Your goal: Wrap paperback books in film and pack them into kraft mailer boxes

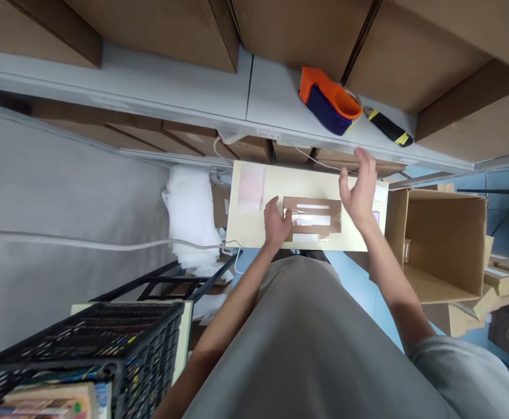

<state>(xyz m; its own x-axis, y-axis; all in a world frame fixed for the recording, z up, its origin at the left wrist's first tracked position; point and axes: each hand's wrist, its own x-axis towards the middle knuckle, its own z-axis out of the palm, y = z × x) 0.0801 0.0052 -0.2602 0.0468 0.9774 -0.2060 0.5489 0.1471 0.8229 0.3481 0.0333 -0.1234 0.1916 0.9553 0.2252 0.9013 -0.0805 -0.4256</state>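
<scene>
A small brown cardboard box with shiny clear tape and white labels lies on the cream tabletop. My left hand is at the box's left end, thumb over its edge and fingers curled beside it. To the right, my right hand is raised above the table near the shelf edge, fingers apart and holding nothing. Beyond it on the shelf lie an orange and purple tape dispenser and a black and yellow utility knife.
Large cartons line the shelf overhead. An open carton stands right of the table. White wrapping material is at the left, with a white cable crossing nearby. A black crate holds books at lower left.
</scene>
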